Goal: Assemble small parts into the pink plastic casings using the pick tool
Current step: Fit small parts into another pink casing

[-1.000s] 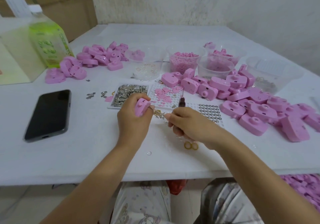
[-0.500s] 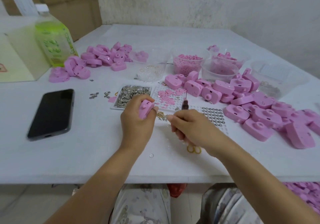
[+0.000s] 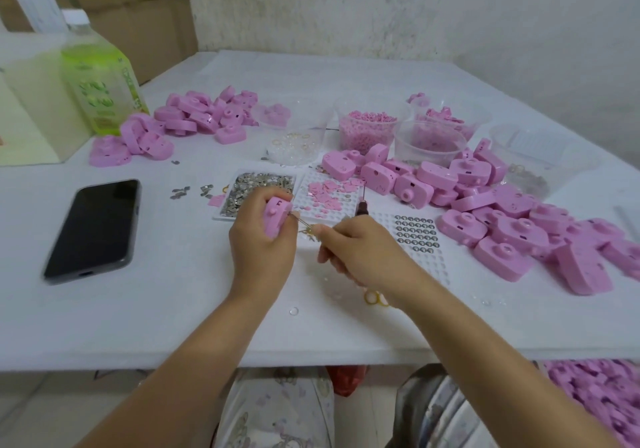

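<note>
— At twelve o'clock from your chest, over the near part of the table [image 3: 166, 309], your left hand [image 3: 258, 252] is curling round one pink casing [image 3: 275, 221]. Thumb and fingers are wrapping its body, and one end is facing three o'clock.

— Why turned that way?

— By the look of it, you are presenting that end to your right hand [image 3: 363, 257], which is sitting just beside it at three o'clock. That hand is doing two jobs. Its fingertips are pinching a thin metal part [image 3: 300, 221] whose far end is touching the casing. Its other fingers are closing round the pick tool [image 3: 362, 207], whose needle is pointing off toward twelve o'clock, seemingly parked.

— And the casing itself?

— It is looking like a small, rounded shell in matte pink, with a little stud showing on its upper face. Whether the part is seating inside is too small to tell.

— The supplies?

— They are lying within easy reach. The tray of metal bits [image 3: 242, 188] is at eleven o'clock and the white grid tray [image 3: 329, 193] with pink pieces is at twelve. The heap of casings [image 3: 502, 226] is spreading from one to three o'clock.
</note>
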